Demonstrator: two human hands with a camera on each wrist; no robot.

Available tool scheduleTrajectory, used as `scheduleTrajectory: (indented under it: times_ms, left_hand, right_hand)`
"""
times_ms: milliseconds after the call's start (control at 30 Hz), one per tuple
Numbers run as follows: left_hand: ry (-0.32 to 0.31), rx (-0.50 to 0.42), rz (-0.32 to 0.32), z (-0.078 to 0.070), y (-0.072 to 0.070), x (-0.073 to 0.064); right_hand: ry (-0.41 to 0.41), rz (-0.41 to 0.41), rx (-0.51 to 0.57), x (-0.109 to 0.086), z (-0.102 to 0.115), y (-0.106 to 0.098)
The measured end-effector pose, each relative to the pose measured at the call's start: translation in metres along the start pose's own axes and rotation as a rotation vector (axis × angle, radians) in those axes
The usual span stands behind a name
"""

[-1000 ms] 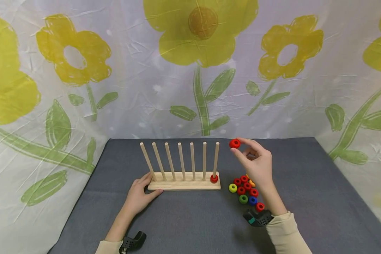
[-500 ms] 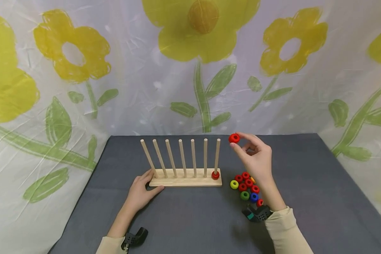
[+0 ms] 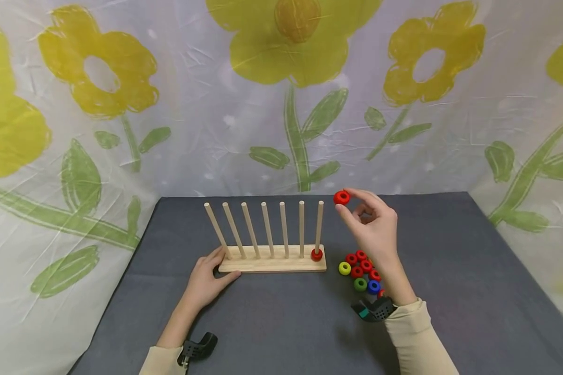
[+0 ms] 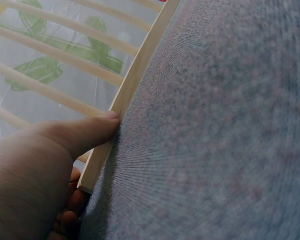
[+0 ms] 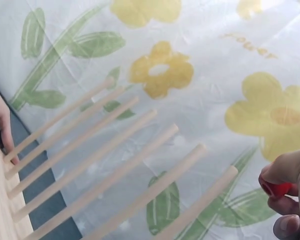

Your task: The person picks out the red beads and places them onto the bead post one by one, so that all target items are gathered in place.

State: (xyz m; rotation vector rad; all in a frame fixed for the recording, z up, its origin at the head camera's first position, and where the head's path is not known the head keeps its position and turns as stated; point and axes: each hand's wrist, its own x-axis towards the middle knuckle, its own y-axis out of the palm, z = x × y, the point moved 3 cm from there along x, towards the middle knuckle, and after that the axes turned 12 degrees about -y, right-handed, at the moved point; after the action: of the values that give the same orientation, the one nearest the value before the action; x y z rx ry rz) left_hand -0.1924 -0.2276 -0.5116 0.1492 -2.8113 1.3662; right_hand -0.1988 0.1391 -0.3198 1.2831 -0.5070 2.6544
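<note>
A wooden peg rack [image 3: 272, 265] with several upright pegs stands on the table. My left hand [image 3: 204, 285] grips its left end, thumb against the front edge and fingers around the end; the left wrist view shows the thumb [image 4: 87, 132] on the wood. Between thumb and fingertips, my right hand [image 3: 374, 225] pinches a red bead [image 3: 341, 197]. This bead is in the air, just right of the top of the rightmost peg [image 3: 319, 224]. Another red bead [image 3: 316, 255] sits at the foot of that peg. In the right wrist view, fingers partly cover the held bead [image 5: 274, 189].
Right of the rack lies a loose group of beads: several red ones [image 3: 356, 272], a yellow-green one [image 3: 344, 268], a green one [image 3: 360, 284] and a blue one [image 3: 374, 287]. My right forearm partly hides the group. A flower-printed cloth [image 3: 192, 130] hangs behind the dark table [image 3: 272, 323].
My right hand has drifted slightly up and left with the red bead, a little closer to the rightmost peg's top. The left hand keeps its grip; the head view has shifted slightly.
</note>
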Motion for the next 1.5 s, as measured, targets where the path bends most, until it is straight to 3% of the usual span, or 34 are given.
scheduleTrajectory:
  times_ms: [767, 1067, 1333, 1500]
  left_hand:
    - [0.003, 0.012, -0.008, 0.0, 0.001, 0.001]
    - [-0.003, 0.015, -0.009, 0.001, 0.002, 0.0]
    - [0.006, 0.009, -0.012, 0.0, 0.003, 0.001]
    - [0.003, 0.008, -0.013, 0.0, 0.002, 0.001]
  right_hand:
    - [-0.056, 0.021, 0.015, 0.002, 0.01, 0.015]
    - [-0.044, 0.049, 0.003, 0.0, 0.011, 0.021]
    - [-0.058, 0.062, -0.022, -0.012, -0.025, 0.031]
    - [-0.056, 0.08, -0.01, -0.013, -0.032, 0.033]
